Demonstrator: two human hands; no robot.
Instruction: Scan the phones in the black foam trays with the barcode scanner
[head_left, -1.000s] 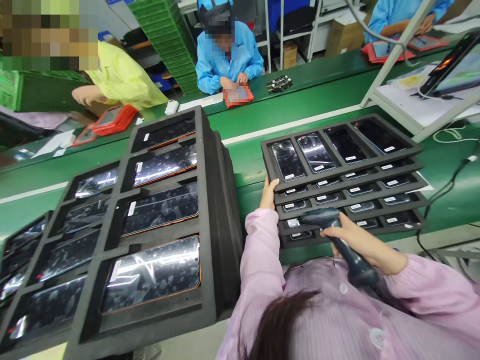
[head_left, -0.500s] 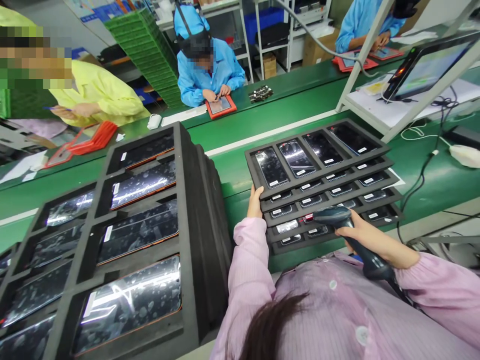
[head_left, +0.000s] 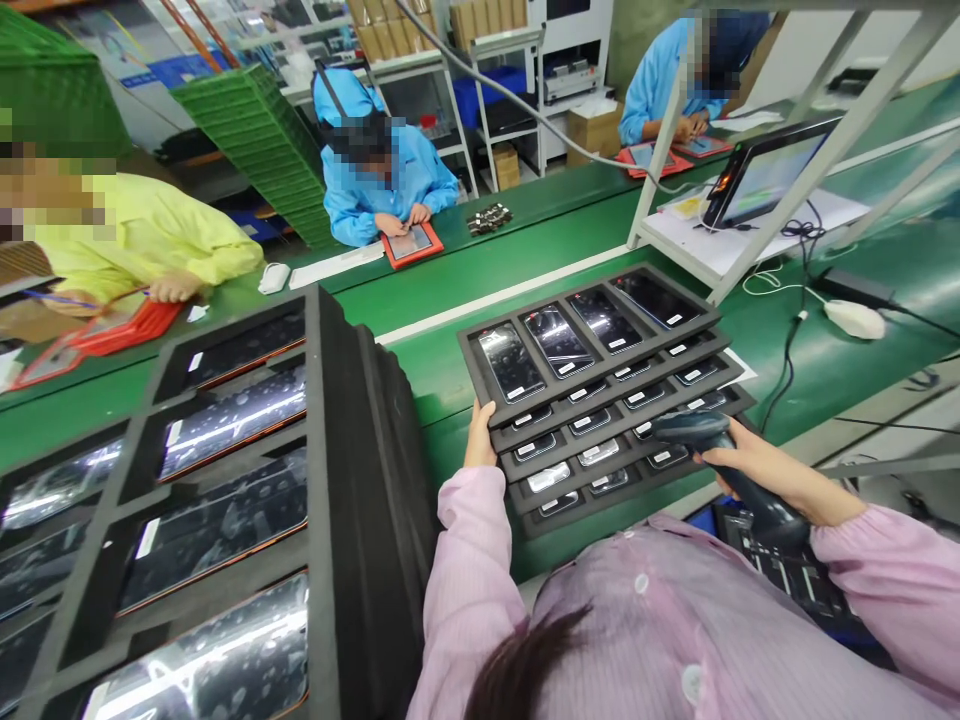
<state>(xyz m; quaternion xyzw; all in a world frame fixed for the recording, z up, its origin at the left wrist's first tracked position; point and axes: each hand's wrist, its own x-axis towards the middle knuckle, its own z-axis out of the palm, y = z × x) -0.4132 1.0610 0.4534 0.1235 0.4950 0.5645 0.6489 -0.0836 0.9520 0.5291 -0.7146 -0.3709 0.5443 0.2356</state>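
Dark grey trays [head_left: 606,372] lie fanned over the green bench [head_left: 444,432], their long axis slanting left to right before the person, the phones [head_left: 511,362] set crosswise in them. The left hand [head_left: 481,437] is at the near left corner, a fingertip on the rim; its other fingers are hidden, so I can't tell whether they grip. The right hand [head_left: 772,478], nearer the trays' right end, is wrapped round the scanner [head_left: 697,430], whose head points left across the lower trays.

stacked green crates [head_left: 244,150], white mouse [head_left: 855,319]
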